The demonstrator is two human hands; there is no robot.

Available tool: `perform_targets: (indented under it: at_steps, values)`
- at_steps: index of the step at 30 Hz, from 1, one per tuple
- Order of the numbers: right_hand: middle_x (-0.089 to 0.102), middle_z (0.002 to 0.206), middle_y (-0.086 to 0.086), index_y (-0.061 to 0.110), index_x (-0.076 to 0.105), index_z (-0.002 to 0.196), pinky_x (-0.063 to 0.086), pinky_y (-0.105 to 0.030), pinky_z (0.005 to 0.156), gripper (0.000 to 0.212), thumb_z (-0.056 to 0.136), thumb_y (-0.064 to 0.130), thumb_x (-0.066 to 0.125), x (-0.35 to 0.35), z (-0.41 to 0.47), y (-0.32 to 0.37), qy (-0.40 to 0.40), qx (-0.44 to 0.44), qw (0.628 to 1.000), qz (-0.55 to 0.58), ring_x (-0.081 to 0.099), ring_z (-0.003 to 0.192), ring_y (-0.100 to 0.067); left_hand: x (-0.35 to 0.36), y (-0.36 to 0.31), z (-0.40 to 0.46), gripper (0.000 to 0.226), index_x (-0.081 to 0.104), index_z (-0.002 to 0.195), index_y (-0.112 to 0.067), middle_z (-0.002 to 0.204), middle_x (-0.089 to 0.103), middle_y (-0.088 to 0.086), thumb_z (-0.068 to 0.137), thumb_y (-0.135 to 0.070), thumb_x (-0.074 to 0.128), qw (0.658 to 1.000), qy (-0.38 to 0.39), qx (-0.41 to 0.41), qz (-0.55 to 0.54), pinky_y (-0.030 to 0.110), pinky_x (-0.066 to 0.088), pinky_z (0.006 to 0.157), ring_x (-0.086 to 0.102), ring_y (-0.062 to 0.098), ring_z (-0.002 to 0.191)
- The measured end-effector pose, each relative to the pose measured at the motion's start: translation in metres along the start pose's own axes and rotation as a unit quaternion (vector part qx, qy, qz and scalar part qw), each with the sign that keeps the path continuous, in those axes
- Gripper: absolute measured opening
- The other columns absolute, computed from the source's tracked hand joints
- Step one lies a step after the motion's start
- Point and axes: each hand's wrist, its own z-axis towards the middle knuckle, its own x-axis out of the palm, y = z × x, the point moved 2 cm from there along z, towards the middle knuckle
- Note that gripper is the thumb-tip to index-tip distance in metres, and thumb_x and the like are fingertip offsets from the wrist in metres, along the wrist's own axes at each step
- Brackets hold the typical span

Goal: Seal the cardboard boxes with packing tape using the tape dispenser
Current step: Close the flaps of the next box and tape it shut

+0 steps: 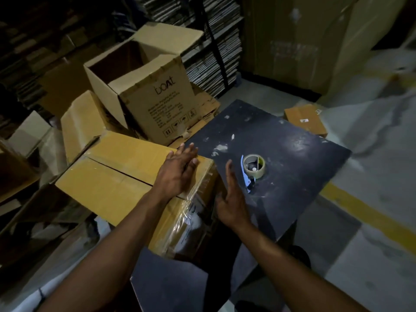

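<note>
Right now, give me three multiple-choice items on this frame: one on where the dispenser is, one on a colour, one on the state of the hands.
1. Where is the tape dispenser?
A. On the dark table
B. In the left hand
C. Inside the open box

2. What colour is the floor stripe?
A. Red
B. Yellow
C. White

3. How are the hands?
A. Both gripping the dispenser
B. Left flat on the box top, right open beside the box
C. Both in fists

Answers: 1 A, the dispenser lies on the table, untouched. 2 B, the stripe right of the table is yellow. 3 B, the left hand lies with straight fingers on the box, and the right hand is open at its side.
</note>
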Motion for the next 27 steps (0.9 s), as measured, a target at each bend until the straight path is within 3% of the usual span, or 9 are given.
perform_targets:
  at_steps: [5,8,11,14,16,18,24,25,27]
  values:
    - [-0.007,0.172,-0.002,0.012,-0.004,0.162,0.009,-0.027,0.126,0.102,0.073,0.0,0.045,0.031,-0.004,0.0,0.043,-0.021,0.998,-0.031,-0.002,0.159,-0.012,0.0,0.0,-0.005,0.062,0.043,0.159,-0.021,0.17,0.027,-0.002,0.106,-0.052,0.03,1.0,-0.004,-0.009,-0.011,0.049,0.008,0.128,0.009,0.017,0.16]
    - [0.019,0.17,-0.009,0.005,0.031,0.159,0.019,-0.033,0.127,0.068,0.092,0.004,0.035,0.02,-0.025,-0.011,0.045,-0.096,0.994,-0.026,0.018,0.157,-0.017,0.0,0.005,-0.011,0.062,0.043,0.159,-0.022,0.17,0.026,-0.004,0.107,-0.053,0.03,1.0,-0.003,-0.007,-0.01,0.048,0.008,0.129,0.008,0.015,0.16]
    - [0.065,0.138,0.009,0.018,0.07,0.132,0.044,-0.032,0.114,0.04,0.097,0.023,0.051,-0.015,-0.013,-0.007,0.008,-0.002,0.998,0.065,0.055,0.131,0.003,0.001,0.006,-0.011,0.063,0.043,0.159,-0.022,0.169,0.025,-0.005,0.106,-0.053,0.03,1.0,-0.004,-0.008,-0.008,0.05,0.009,0.129,0.008,0.016,0.16]
    - [0.074,0.091,0.027,0.021,0.078,0.116,0.053,-0.025,0.09,0.028,0.101,0.039,0.064,-0.039,0.035,0.017,0.006,0.098,0.979,0.177,0.066,0.093,0.012,0.002,0.005,-0.011,0.062,0.044,0.158,-0.022,0.169,0.027,-0.005,0.107,-0.054,0.03,1.0,-0.009,-0.007,-0.009,0.05,0.009,0.128,0.009,0.017,0.16]
    - [0.079,0.104,0.007,0.006,0.077,0.115,0.051,-0.027,0.086,0.039,0.099,0.04,0.065,-0.042,0.065,0.028,0.056,0.097,0.976,0.188,0.07,0.101,-0.002,0.001,0.004,-0.01,0.062,0.044,0.158,-0.022,0.168,0.028,-0.005,0.106,-0.054,0.032,1.0,-0.01,-0.014,-0.015,0.05,0.009,0.129,0.009,0.016,0.16]
    - [0.079,0.104,-0.008,-0.006,0.074,0.113,0.054,-0.03,0.084,0.035,0.096,0.025,0.072,-0.035,0.08,0.027,0.095,0.054,0.976,0.186,0.074,0.098,-0.014,0.0,0.004,-0.01,0.063,0.044,0.158,-0.023,0.168,0.028,-0.006,0.106,-0.056,0.031,1.0,-0.009,-0.018,-0.014,0.049,0.009,0.129,0.008,0.015,0.16]
    - [0.077,0.109,0.007,0.014,0.076,0.119,0.057,-0.025,0.093,0.036,0.085,0.002,0.08,-0.033,0.072,-0.039,0.175,0.025,0.978,0.109,0.073,0.101,-0.005,-0.001,0.004,-0.012,0.058,0.043,0.158,-0.023,0.167,0.027,-0.008,0.108,-0.05,0.034,1.0,-0.011,-0.01,-0.013,0.048,0.008,0.128,0.007,0.012,0.159]
    - [0.076,0.112,0.011,0.02,0.074,0.124,0.056,-0.029,0.098,0.043,0.086,0.002,0.08,-0.035,0.067,-0.048,0.193,0.038,0.977,0.083,0.072,0.106,-0.005,-0.002,0.003,-0.012,0.057,0.043,0.158,-0.023,0.167,0.027,-0.007,0.109,-0.049,0.034,1.0,-0.01,-0.007,-0.012,0.048,0.008,0.128,0.007,0.012,0.159]
    - [0.066,0.133,0.013,0.03,0.061,0.141,0.05,-0.031,0.108,0.066,0.081,0.028,0.088,-0.037,0.06,-0.051,0.204,0.048,0.976,0.058,0.061,0.123,0.0,-0.005,0.002,-0.015,0.055,0.043,0.159,-0.023,0.168,0.026,-0.005,0.109,-0.046,0.038,1.0,-0.007,-0.007,-0.027,0.047,0.007,0.129,0.007,0.012,0.16]
